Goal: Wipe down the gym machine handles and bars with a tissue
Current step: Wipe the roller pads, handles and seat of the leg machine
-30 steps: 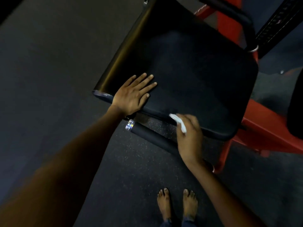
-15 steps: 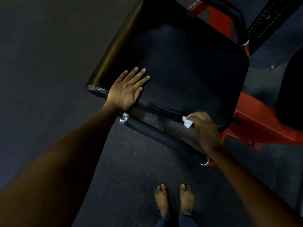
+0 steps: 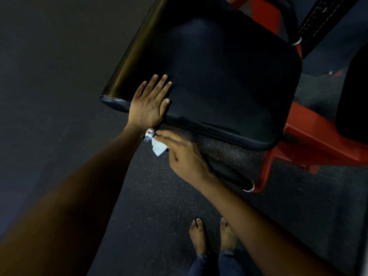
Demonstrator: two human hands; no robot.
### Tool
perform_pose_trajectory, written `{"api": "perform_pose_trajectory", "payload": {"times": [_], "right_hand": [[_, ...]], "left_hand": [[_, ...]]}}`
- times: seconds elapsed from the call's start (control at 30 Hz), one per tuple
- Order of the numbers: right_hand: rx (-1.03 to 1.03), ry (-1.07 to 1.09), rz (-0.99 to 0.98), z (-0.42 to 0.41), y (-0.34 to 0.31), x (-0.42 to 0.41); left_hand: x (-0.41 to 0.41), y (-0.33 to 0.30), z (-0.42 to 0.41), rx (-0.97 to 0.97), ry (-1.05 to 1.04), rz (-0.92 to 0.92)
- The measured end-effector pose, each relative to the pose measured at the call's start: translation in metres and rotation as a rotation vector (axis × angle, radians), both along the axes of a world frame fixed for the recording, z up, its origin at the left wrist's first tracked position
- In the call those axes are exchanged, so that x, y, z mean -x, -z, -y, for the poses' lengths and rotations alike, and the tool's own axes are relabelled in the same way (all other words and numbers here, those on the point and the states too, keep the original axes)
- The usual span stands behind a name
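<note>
While left hand (image 3: pixel 148 105) lies flat on pad (image 3: pixel 229 76), right hand (image 3: pixel 185 156) presses tissue (image 3: pixel 158 148)

Left hand (image 3: pixel 148 108): bare, no rings, no watch. Right hand (image 3: pixel 184 156): bare, likewise unadorned. Forearms: uncovered, no sleeves in view. Legs: dark blue jeans (image 3: pixel 215 263), hems frayed. Feet (image 3: pixel 199 238): bare, dark polish on toenails.

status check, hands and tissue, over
Left hand flat on black pad. Right hand holds tissue at handle's chrome end cap. Nothing blocking.

glossy vinyl pad (image 3: pixel 229 80), chrome bar cap (image 3: pixel 149 134), paper tissue (image 3: pixel 158 148)
</note>
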State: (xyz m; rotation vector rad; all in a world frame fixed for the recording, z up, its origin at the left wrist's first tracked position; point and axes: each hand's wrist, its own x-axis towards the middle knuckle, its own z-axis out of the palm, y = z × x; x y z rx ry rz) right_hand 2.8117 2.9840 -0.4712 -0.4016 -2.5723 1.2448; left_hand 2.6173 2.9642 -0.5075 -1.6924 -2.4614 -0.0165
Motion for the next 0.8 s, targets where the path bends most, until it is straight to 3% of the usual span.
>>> {"api": "perform_pose_trajectory", "payload": {"times": [0.2, 0.27, 0.37, 0.43, 0.53, 0.63, 0.73, 0.8], "right_hand": [[-0.190, -0.008, 0.131, -0.008, 0.028, -0.072], [-0.169, 0.192, 0.181, -0.009, 0.034, -0.095], [-0.020, 0.664, 0.342, -0.018, 0.025, -0.105], [0.056, 0.757, 0.320, -0.023, 0.016, -0.077], [0.029, 0.395, 0.118, -0.012, -0.002, -0.009], [-0.090, -0.016, 0.100, 0.001, 0.007, 0.019], [-0.141, -0.172, 0.012, -0.019, 0.036, -0.013], [-0.290, -0.206, 0.018, -0.037, 0.056, -0.054]], "left_hand": [[0.000, 0.000, 0.002, -0.007, -0.004, -0.001], [0.000, 0.001, 0.001, 0.000, -0.009, -0.008], [0.002, 0.004, 0.000, -0.014, -0.002, -0.036], [0.003, 0.006, 0.000, -0.028, 0.010, -0.053], [0.008, 0.005, 0.001, -0.029, 0.066, -0.069], [0.015, 0.003, 0.006, 0.014, 0.145, -0.074], [0.013, 0.001, 0.008, 0.022, 0.149, -0.073], [0.011, 0.001, 0.007, 0.042, 0.122, -0.072]]}}
